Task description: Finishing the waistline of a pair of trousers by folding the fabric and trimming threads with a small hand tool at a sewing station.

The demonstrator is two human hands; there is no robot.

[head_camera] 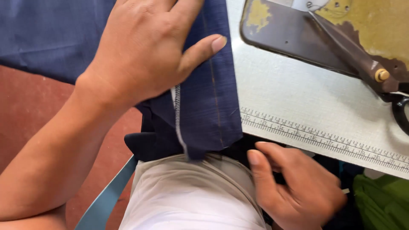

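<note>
My left hand (142,49) lies flat on a piece of navy blue fabric (211,98), fingers spread, thumb pointing right along a stitched seam. The fabric has a white overlock edge (179,123) and hangs over the near edge of the sewing table. My right hand (294,187) is below the table edge, fingers curled, pinching a dark fold of the same fabric near my lap. What exactly the fingers grip is partly hidden.
A white table top (298,93) carries a printed ruler strip (324,138) along its near edge. Large scissors (362,64) lie on a worn dark and yellow plate (281,30) at top right. Green cloth (383,200) is at lower right, red floor (30,110) at left.
</note>
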